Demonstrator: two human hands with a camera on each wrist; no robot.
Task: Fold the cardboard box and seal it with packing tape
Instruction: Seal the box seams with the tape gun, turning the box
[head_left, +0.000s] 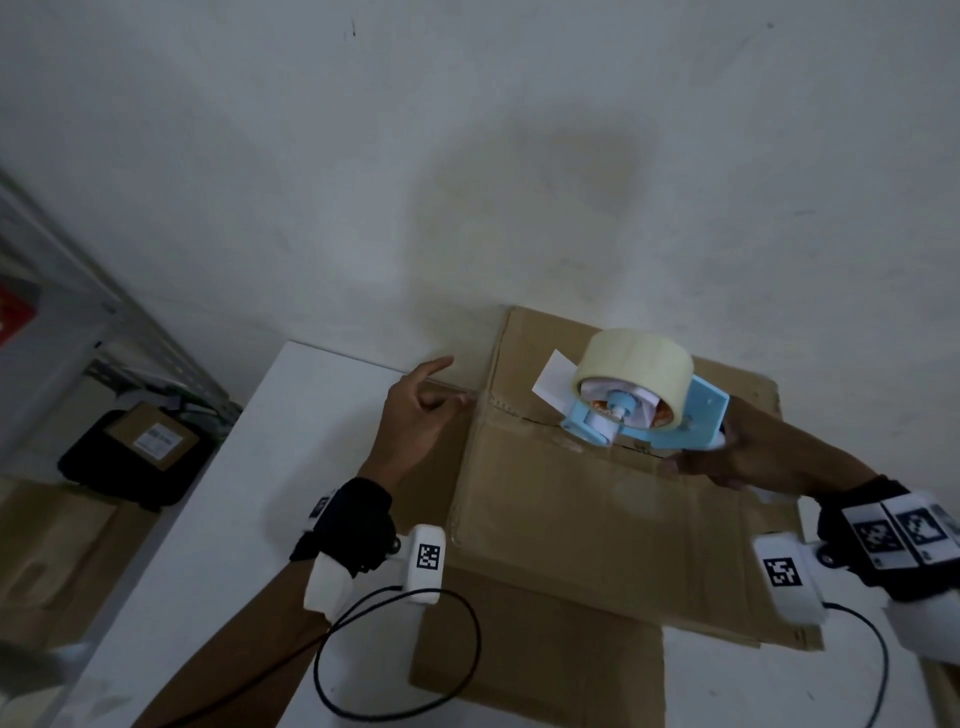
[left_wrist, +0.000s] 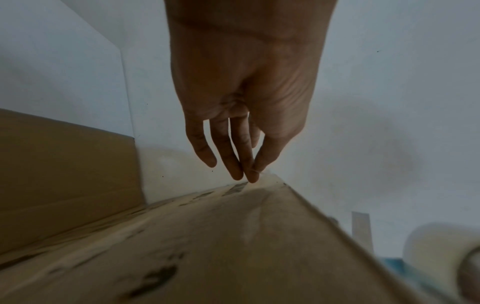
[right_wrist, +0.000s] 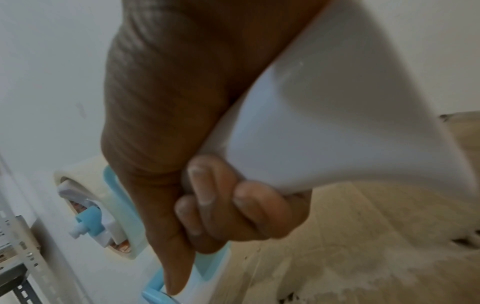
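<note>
**Tape goes down the middle of the box**

Now the right hand (head_left: 727, 457) is wrapped tight around the white handle of the blue tape dispenser (head_left: 649, 415). The roll of packing tape (head_left: 634, 371) sits just ahead of that grip, and the front of the dispenser looks to be touching the seam (head_left: 524, 413) where the two top flaps meet.

The left hand (head_left: 415, 421) is at the far end of that seam from the grip. In the left wrist view its thumb and fingers (left_wrist: 249, 164) come together at the corner of the cardboard box (head_left: 597, 519). They seem to pinch or press the loose end of the tape there, but it is too blurry to be sure.

I think the flaps are already folded shut and the taping has just started. Next, the right hand needs to pull the dispenser back along the seam, pressing down, while the left hand keeps the tape end still.

The box lies on a white table (head_left: 291, 467) against a plain white wall (head_left: 467, 156). More flat cardboard (head_left: 519, 649) lies under the box. To the left stands a metal shelf (head_left: 78, 291), with a dark bag (head_left: 135, 457) on the floor.
</note>
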